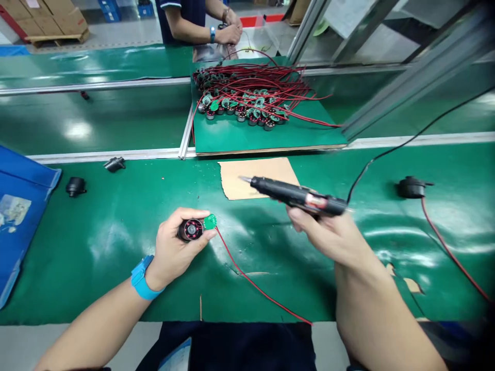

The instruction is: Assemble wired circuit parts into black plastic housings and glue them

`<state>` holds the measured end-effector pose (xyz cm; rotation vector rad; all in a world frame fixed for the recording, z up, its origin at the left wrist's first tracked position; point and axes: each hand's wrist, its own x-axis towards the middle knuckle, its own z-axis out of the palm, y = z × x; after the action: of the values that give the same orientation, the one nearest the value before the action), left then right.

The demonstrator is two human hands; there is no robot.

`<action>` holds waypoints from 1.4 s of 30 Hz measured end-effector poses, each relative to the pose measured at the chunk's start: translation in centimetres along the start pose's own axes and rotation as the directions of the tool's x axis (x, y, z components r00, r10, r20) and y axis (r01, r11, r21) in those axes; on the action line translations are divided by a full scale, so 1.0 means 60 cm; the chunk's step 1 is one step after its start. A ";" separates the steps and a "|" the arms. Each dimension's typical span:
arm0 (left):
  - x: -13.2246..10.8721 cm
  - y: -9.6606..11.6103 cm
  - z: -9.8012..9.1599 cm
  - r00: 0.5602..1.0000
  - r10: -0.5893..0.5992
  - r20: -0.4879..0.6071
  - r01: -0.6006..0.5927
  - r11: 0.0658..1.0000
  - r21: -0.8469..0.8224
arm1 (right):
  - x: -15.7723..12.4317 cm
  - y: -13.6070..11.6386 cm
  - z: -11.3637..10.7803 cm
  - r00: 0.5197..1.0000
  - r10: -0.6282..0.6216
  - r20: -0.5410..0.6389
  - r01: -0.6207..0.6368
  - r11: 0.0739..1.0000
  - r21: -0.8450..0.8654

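My left hand, with a blue band at its wrist, grips a small round black motor. Copper-red coils show in the motor's open face. Beside it, between thumb and fingers, sits a little green circuit board. From the board a red wire trails right across the mat to the table's front edge. A black electric screwdriver is wrapped in my right hand. Its blurred tip points left, above a piece of brown cardboard and apart from the motor. A black cord runs from its rear end.
A raised green board at the back bears a pile of motors with red wires. Black housings lie at left near a blue bin. Another wired housing stands at right. Across the bench, a person's hands work.
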<state>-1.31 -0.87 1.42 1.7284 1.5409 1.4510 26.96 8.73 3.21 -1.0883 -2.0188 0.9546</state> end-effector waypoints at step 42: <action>-0.005 0.011 0.008 0.995 0.096 0.010 -0.096 0.995 0.017 | 0.029 0.035 0.020 1.000 0.006 -0.003 -0.006 0.782 -0.624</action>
<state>-0.55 -1.20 1.67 1.8399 1.4891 1.4774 26.07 10.75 1.18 -1.4247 -2.4038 0.2561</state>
